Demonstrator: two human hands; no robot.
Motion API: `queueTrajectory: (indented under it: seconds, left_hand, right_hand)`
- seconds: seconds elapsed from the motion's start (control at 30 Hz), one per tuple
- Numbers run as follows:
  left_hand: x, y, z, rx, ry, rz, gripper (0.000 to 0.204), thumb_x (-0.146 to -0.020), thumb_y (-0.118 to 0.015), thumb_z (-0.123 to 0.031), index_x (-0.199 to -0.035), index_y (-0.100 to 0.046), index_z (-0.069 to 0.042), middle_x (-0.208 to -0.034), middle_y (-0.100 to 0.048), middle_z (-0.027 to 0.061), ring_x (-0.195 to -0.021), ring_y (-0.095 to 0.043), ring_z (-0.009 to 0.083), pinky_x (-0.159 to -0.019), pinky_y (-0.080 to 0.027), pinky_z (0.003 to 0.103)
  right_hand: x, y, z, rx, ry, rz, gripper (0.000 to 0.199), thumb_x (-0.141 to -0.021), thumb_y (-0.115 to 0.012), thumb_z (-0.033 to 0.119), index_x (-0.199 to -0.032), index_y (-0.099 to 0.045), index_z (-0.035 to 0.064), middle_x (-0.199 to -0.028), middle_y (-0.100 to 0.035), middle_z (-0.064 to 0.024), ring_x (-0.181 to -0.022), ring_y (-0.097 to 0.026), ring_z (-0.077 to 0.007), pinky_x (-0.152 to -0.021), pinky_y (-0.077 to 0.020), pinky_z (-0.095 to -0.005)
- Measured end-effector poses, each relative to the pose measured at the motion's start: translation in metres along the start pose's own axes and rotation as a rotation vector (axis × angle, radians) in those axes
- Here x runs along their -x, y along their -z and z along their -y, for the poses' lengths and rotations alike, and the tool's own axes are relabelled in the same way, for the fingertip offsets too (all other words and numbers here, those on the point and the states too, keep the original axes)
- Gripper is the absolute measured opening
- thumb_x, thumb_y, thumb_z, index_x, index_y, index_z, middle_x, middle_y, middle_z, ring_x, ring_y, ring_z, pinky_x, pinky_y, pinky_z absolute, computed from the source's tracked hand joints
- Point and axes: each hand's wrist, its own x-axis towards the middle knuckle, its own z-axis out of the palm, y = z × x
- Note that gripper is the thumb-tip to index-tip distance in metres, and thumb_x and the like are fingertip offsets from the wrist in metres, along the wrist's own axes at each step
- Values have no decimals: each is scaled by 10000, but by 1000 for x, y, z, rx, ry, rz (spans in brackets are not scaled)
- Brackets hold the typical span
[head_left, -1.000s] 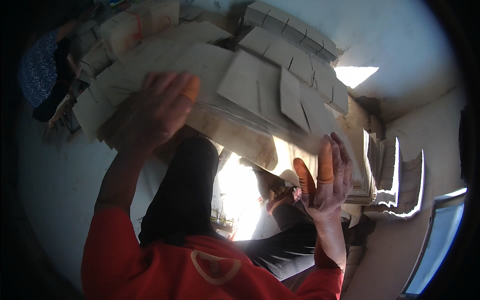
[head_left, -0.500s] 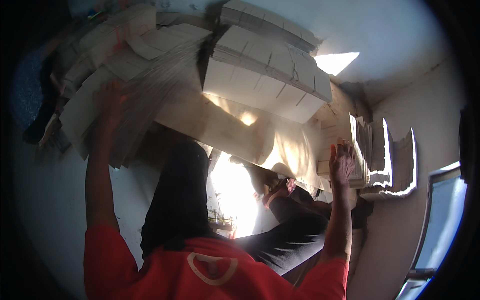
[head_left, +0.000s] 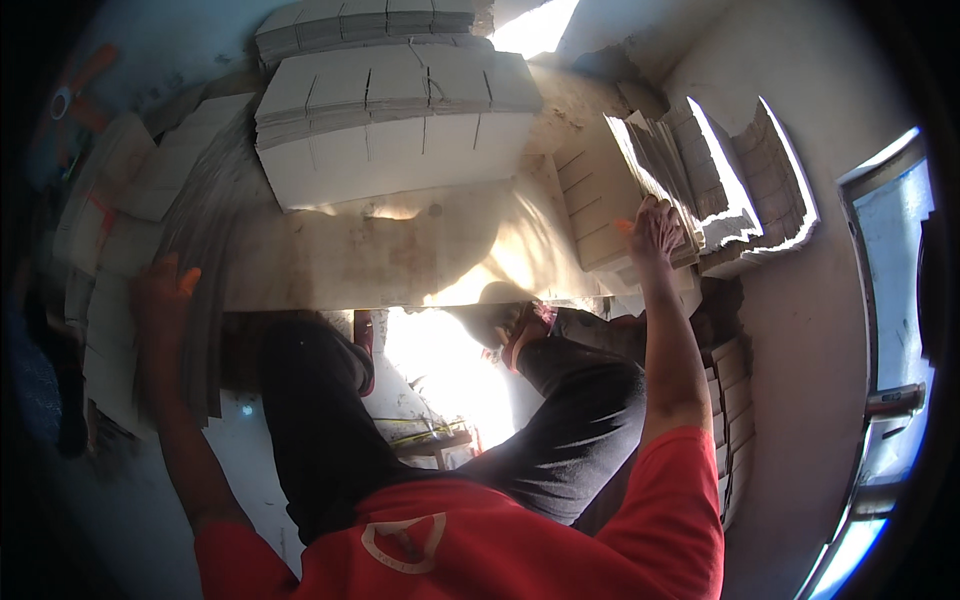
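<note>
My left hand [head_left: 165, 295] is beside the fanned stack of cardboard sheets [head_left: 205, 220] on the left. Orange covers show on its fingertips; the fingers look apart, though the hand is dim and slightly blurred, and I make out nothing in it. My right hand [head_left: 655, 232] has its fingers bent over the near edge of slotted cardboard sheets [head_left: 595, 195] at the right, with the orange-tipped thumb out to the left. How many sheets it grips is hidden. Between the hands lies the brown board tabletop [head_left: 330, 265].
Slotted cardboard stacks [head_left: 390, 150] stand at the table's far side, one tied with string. Further right are more sunlit cardboard bundles [head_left: 775, 180]. Below the table edge are my knees and feet, and a bright sunlit patch [head_left: 440, 370]. A window [head_left: 890, 270] is at far right.
My view has swung left-to-right, so the stacks sit further left in it. My left hand has come down and nearer along the left stack. My right hand stays at the right sheets.
</note>
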Motion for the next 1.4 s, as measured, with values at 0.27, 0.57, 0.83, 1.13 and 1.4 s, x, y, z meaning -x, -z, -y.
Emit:
queueTrajectory:
  seconds: [0.27, 0.57, 0.83, 1.13, 1.4]
  left_hand:
    - [-28, 33, -98, 170, -147, 105, 343, -811, -698, -146, -1109, -627, 10, -999, -648, 211, -911, -627, 359, -775, -509, 407]
    - [-112, -28, -202, 454, -493, -293, 390, -755, -732, -162, -1070, -586, 14, -1004, -634, 132, -957, -571, 298, -827, -476, 392]
    - [-200, -58, -314, 313, -558, -288, 459, -864, -625, -207, -1220, -473, 40, -1198, -520, 152, -1175, -447, 280, -988, -365, 425]
    - [-224, -96, -329, 46, -776, -368, 210, -653, -642, 50, -839, -550, 16, -887, -604, 97, -1001, -526, 238, -841, -436, 324]
    - [-240, -63, -320, 756, -516, -4, 106, -704, -633, -7, -644, -547, -24, -704, -562, 120, -704, -593, 254, -616, -475, 365]
  right_hand:
    - [-26, -13, -22, -129, 31, -42, 253, -830, -648, 205, -972, -537, 27, -965, -629, -206, -879, -635, -365, -707, -496, -462]
    - [-10, 62, 26, -1040, -139, -498, 257, -875, -676, 205, -947, -485, 49, -903, -636, -127, -748, -614, -268, -615, -506, -386]
    - [29, 64, 57, -1780, -11, -200, 221, -752, -760, 22, -951, -671, 56, -917, -646, 3, -917, -577, -114, -895, -406, -267]
    - [26, 92, 60, -1718, -145, -154, 97, -784, -742, 79, -854, -681, 50, -855, -655, -15, -821, -576, -86, -800, -439, -233]
    - [30, 80, 72, -1858, -152, -140, 62, -805, -732, 49, -809, -670, 52, -720, -636, 9, -635, -545, -50, -610, -410, -200]
